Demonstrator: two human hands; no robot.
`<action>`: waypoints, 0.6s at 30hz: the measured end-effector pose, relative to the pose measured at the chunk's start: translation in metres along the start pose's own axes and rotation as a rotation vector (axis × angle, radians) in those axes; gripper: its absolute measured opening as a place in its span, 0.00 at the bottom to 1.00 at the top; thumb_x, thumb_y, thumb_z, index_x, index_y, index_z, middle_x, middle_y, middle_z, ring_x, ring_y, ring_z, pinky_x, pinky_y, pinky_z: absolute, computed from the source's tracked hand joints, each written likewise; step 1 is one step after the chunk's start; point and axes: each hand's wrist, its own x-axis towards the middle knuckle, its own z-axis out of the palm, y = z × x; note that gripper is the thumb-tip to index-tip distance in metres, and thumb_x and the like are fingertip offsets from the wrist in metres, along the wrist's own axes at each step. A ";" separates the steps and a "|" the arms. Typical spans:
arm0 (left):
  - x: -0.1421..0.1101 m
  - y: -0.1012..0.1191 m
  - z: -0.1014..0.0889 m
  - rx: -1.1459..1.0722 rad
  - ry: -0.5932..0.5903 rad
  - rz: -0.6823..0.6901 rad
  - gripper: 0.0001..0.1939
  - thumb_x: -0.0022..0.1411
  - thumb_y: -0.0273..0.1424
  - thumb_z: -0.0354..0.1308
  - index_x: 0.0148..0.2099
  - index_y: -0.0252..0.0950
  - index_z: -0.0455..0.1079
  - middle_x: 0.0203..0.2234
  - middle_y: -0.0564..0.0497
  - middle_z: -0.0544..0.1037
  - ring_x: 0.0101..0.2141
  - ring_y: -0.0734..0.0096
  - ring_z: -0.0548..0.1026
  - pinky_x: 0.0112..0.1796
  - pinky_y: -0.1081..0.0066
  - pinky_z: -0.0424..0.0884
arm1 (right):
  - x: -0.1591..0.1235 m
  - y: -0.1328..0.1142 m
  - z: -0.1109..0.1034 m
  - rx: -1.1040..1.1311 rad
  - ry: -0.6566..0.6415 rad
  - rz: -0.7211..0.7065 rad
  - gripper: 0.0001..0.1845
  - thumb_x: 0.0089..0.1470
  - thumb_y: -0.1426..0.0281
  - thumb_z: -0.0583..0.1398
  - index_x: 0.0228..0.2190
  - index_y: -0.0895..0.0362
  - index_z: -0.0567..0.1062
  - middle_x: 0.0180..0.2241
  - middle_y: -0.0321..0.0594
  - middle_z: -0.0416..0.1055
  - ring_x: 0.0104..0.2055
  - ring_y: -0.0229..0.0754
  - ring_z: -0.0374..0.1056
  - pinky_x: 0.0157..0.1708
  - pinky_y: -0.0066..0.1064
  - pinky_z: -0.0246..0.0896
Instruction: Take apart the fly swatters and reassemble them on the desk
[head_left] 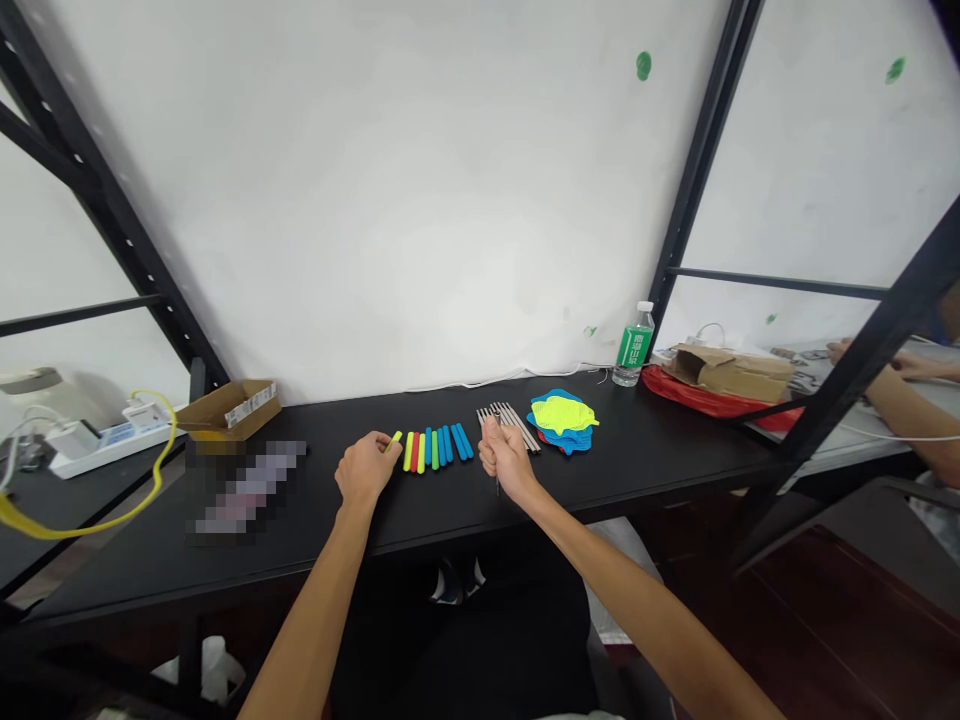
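Note:
My left hand [366, 466] is closed in a pinch on a yellow-green stick [394, 441] at the left end of a row of coloured sticks [435, 449] in yellow, red, green and blue. To the right, my right hand [505, 458] is wrapped round a thin dark rod [497, 486], whose lower end shows below the fist. Just behind that hand lie several thin greyish rods [520, 424], partly covered by it. Further right sits a pile of flat fish-shaped plastic pieces [562, 413], a yellow one on top of blue ones.
Everything lies on a black table [330, 520] against a white wall. A water bottle [634, 345] stands at the back right. Leftward are an open cardboard box [232, 408] and a power strip [112, 446]. Another person's arm [892, 400] shows beyond the black frame at right.

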 end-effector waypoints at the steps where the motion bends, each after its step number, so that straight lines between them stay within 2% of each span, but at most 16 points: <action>1: 0.000 0.000 0.000 0.001 -0.001 -0.001 0.13 0.56 0.41 0.56 0.39 0.44 0.75 0.37 0.47 0.81 0.39 0.53 0.77 0.36 0.62 0.69 | -0.001 0.000 0.000 0.000 0.004 0.000 0.34 0.52 0.39 0.56 0.16 0.52 0.49 0.13 0.26 0.41 0.14 0.29 0.38 0.15 0.27 0.31; 9: -0.001 0.000 -0.001 -0.019 0.004 0.010 0.12 0.58 0.40 0.54 0.41 0.44 0.74 0.38 0.49 0.80 0.39 0.55 0.76 0.35 0.65 0.68 | 0.002 0.000 0.002 -0.026 -0.042 0.002 0.33 0.54 0.42 0.55 0.17 0.53 0.52 0.14 0.27 0.44 0.15 0.29 0.39 0.15 0.27 0.31; 11: 0.000 -0.001 0.000 -0.042 0.060 0.076 0.13 0.61 0.38 0.53 0.45 0.43 0.73 0.38 0.49 0.79 0.39 0.58 0.75 0.36 0.66 0.68 | 0.008 -0.010 0.002 0.010 -0.054 0.016 0.32 0.53 0.41 0.56 0.18 0.53 0.54 0.15 0.26 0.43 0.16 0.29 0.37 0.15 0.26 0.31; 14: 0.000 -0.003 0.002 -0.069 0.142 0.259 0.18 0.65 0.36 0.48 0.54 0.39 0.70 0.41 0.46 0.76 0.42 0.62 0.74 0.41 0.69 0.68 | 0.024 -0.031 0.001 0.063 -0.057 -0.029 0.27 0.55 0.44 0.54 0.23 0.54 0.62 0.16 0.25 0.44 0.17 0.30 0.37 0.16 0.25 0.33; 16: -0.001 -0.003 0.003 -0.089 0.150 0.357 0.20 0.68 0.35 0.46 0.57 0.38 0.68 0.43 0.45 0.74 0.44 0.63 0.74 0.44 0.70 0.67 | 0.039 -0.043 0.002 0.058 -0.058 -0.087 0.20 0.56 0.50 0.56 0.30 0.54 0.67 0.17 0.27 0.51 0.18 0.31 0.43 0.17 0.24 0.38; 18: -0.002 -0.003 0.003 -0.119 0.144 0.397 0.20 0.69 0.34 0.44 0.57 0.39 0.68 0.45 0.45 0.73 0.43 0.64 0.74 0.44 0.70 0.67 | 0.056 -0.048 0.002 0.016 -0.043 -0.097 0.14 0.55 0.58 0.58 0.40 0.53 0.68 0.20 0.28 0.59 0.20 0.33 0.51 0.18 0.23 0.44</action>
